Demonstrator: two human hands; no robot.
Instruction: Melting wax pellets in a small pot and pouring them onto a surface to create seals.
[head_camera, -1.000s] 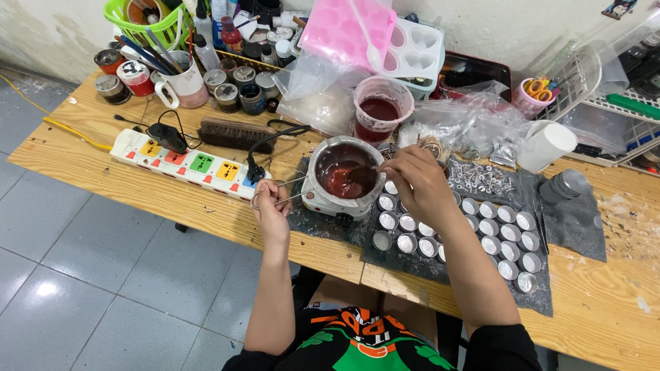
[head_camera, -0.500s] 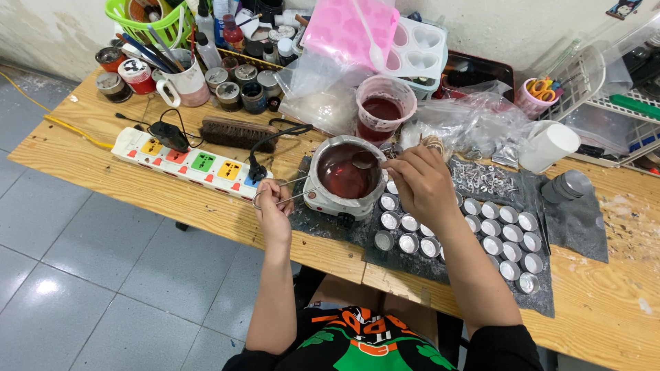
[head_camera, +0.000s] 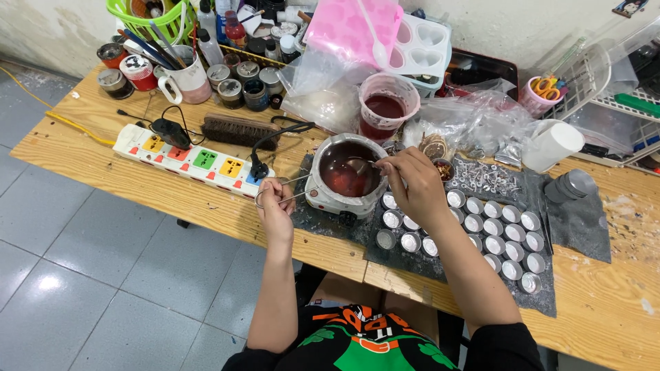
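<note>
Melted red wax sat in the small metal pot [head_camera: 347,172] on the counter [head_camera: 137,178]. Left hand [head_camera: 275,206] had its grip closed on the wire handle; right hand [head_camera: 412,182] pinched a spoon over the pot. Drips could probably miss the foil cups [head_camera: 491,227] just beside it.

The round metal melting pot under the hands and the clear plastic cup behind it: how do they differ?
The round metal melting pot is wide, shallow and opaque; the clear plastic cup is taller, narrower and see-through. The right hand holds a spoon in the pot; the cup stands untouched. The pot sits on a dark mat. Both hold dark red liquid.
</note>
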